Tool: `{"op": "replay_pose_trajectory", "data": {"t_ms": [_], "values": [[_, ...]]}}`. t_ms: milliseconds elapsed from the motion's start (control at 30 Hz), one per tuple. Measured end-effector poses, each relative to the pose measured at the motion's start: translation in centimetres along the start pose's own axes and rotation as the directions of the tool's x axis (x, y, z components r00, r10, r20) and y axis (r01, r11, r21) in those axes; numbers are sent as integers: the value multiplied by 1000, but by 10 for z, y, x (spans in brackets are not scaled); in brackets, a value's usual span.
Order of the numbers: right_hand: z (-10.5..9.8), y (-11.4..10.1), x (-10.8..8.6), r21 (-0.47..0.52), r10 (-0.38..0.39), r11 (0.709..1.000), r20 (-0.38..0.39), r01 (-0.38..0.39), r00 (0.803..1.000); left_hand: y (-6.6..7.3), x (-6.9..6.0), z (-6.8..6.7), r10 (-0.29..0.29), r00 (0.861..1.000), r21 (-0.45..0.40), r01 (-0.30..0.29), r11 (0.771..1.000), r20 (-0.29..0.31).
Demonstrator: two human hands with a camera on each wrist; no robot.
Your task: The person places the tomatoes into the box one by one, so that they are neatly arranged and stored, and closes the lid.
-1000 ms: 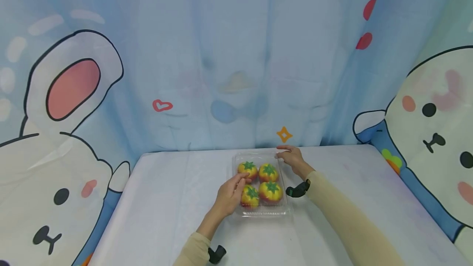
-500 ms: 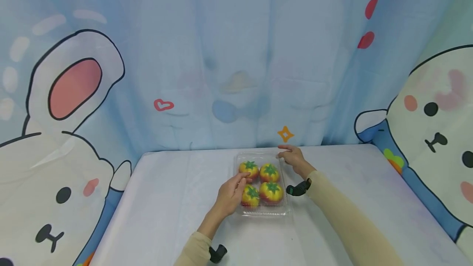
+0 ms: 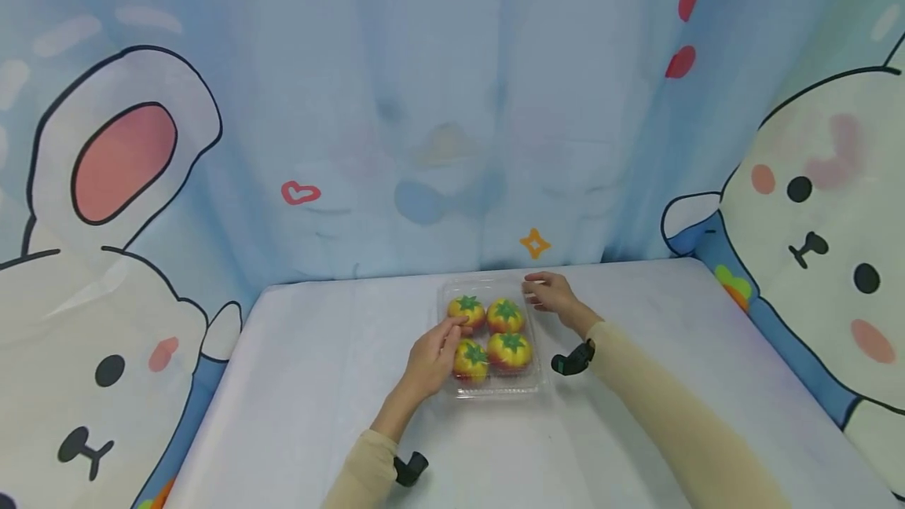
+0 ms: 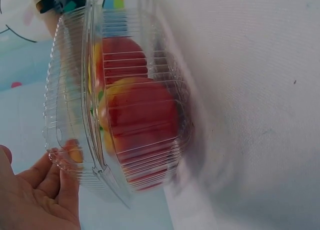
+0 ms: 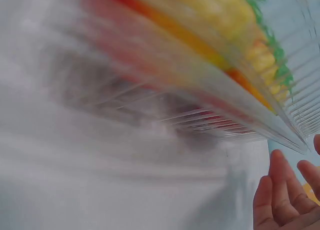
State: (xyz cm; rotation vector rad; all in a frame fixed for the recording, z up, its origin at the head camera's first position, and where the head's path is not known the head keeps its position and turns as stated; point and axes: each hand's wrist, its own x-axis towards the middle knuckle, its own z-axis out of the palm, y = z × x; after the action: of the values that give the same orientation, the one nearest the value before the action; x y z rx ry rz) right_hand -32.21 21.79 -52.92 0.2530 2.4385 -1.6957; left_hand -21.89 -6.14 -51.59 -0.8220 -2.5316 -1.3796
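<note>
A clear plastic clamshell box point(image 3: 495, 393) lies on the white table, its ribbed lid over the base. Inside sit several yellow-and-red round fruits point(image 3: 511, 351) with green star-shaped leaf tops, looking like tomatoes or persimmons. My left hand point(image 3: 431, 356) reaches over the box's left side; in the left wrist view its extended fingertips touch the lid point(image 4: 70, 115). Near the far right corner is my right hand point(image 3: 555, 293), fingers loosely bent. In the right wrist view these fingers point(image 5: 280, 190) are beside the box's corner; whether they touch it I cannot tell.
The white tablecloth point(image 3: 318, 383) spreads around the box. Behind it hangs a blue curtain point(image 3: 452, 100) printed with cartoon animals. Dark wrist cameras point(image 3: 573, 358) sit beneath both forearms.
My right hand's fingers have drawn in and bent at the far right corner. The left hand stays over the left side. The head view has shifted slightly.
</note>
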Motion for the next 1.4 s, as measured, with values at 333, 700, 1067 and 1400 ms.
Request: {"op": "replay_pose_trajectory", "data": {"t_ms": [333,700,1067,1400], "values": [[-2,-3,-17,-98,-103,989,52,107,993,2,1,1,-1,1000,9,1,1000,-2],[-9,-6,-40,-128,-146,980,76,155,986,8,4,3,-7,1000,28,8,1000,-19],[-5,7,-75,-144,-206,965,114,221,972,7,-3,4,-47,999,10,48,999,-20],[3,10,-105,-173,-197,963,71,207,978,7,-3,4,-46,999,19,46,999,-27]]}}
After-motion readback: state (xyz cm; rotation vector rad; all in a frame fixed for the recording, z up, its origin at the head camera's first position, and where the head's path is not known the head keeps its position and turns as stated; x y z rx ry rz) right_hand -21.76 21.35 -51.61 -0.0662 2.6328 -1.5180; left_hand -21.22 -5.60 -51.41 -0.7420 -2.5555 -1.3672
